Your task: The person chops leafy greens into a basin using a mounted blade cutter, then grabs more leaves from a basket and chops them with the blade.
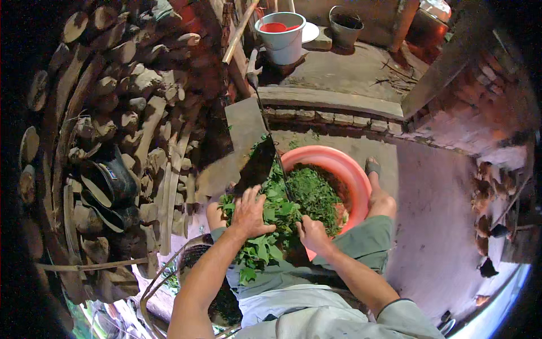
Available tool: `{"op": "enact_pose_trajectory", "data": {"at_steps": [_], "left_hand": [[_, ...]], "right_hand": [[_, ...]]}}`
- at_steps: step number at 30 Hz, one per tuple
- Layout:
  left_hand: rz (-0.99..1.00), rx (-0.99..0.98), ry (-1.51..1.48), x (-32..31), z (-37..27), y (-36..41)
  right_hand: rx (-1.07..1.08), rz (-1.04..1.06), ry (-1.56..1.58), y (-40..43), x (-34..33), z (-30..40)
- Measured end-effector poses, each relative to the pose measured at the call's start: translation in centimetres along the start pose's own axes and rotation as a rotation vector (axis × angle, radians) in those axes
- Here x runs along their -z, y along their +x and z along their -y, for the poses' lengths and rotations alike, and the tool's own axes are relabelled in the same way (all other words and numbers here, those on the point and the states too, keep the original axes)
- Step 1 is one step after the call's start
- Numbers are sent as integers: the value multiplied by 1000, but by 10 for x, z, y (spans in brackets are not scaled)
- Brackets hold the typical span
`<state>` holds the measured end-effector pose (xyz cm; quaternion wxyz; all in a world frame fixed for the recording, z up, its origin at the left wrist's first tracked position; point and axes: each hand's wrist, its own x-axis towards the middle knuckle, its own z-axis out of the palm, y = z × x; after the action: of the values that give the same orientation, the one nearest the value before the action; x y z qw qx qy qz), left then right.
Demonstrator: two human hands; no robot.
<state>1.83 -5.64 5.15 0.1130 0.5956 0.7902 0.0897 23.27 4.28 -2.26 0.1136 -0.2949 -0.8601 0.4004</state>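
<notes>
My left hand (pixel 250 215) lies with spread fingers on a heap of leafy green stems (pixel 277 212) across my lap. To its right, my right hand (pixel 315 234) is curled at the edge of the leaves; what it grips, if anything, is hidden. A long, thin dark blade-like bar (pixel 271 140) slants down between the whole leaves and the chopped greens (pixel 313 195). Those chopped greens fill much of a pink plastic basin (pixel 358 182) between my legs. A flat grey board (pixel 245 120) lies left of the bar.
Stacked firewood (pixel 148 118) rises on the left, with dark rubber boots (pixel 112 182) lodged in it. Beyond a raised ledge (pixel 330 101) stand a bucket with a red vessel inside (pixel 281 46) and a dark pail (pixel 346 29). A woven basket (pixel 194 258) sits by my left side. Several chickens (pixel 482 203) are at right.
</notes>
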Motion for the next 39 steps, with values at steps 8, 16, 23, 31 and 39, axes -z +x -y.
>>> {"op": "enact_pose_trajectory", "data": {"at_steps": [8,16,23,31,39], "left_hand": [[30,-29,-112,-18,16,0],[116,50,15,1,-7,1],[-68,82,54,-16,-20,-3],[-85,42,20,-18,-11,-1],[117,127,85,1,-27,7]], "right_hand": [[-147,-134,148,1,-48,24],[-632,427,1060,-2,-10,23],[-692,310,1207,-1,-9,43],[-46,17,163,-14,-33,19],[-272,255,590,-5,-51,0]]}}
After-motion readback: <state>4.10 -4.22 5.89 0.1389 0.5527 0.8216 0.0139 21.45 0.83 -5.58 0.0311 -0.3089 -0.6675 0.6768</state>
